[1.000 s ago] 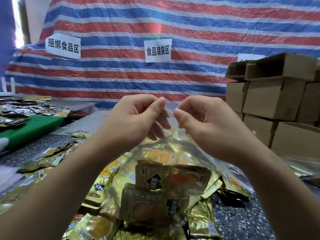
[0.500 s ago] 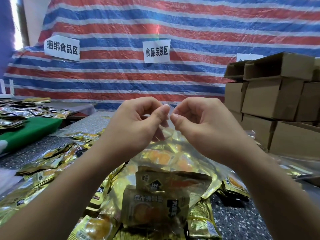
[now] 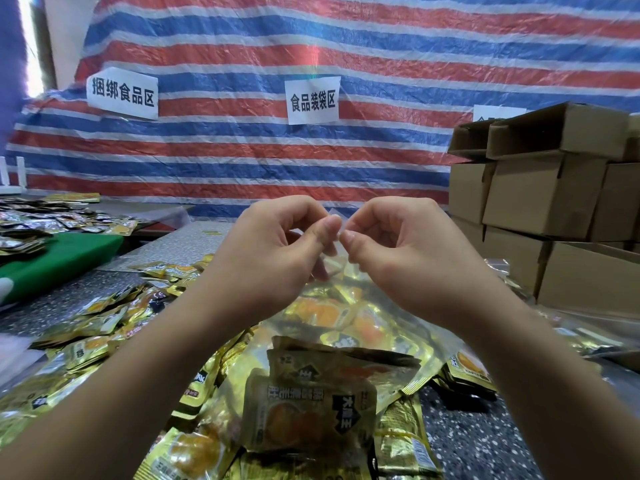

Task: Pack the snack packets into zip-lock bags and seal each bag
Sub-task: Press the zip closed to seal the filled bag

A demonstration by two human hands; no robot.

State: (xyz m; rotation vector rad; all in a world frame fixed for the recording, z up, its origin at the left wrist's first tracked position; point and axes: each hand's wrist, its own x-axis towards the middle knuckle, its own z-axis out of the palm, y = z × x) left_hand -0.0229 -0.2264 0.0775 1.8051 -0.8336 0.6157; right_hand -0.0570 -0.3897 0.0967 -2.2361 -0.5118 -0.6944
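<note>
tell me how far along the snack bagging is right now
Done: the clear zip-lock bag already holds several gold snack packets. In hand: the left hand and right hand both pinch the bag's top edge, thumbs almost meeting, apparently pressing the seal; whether it is fully shut cannot be told. Left: many loose packets lie on the speckled table, unbagged.

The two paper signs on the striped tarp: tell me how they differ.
The left sign is wider and tilted; the middle sign is narrower, nearly square, and hangs straighter. The left sign carries five characters, the middle sign four. Both are white paper with black characters, fixed to the striped tarp.
</note>
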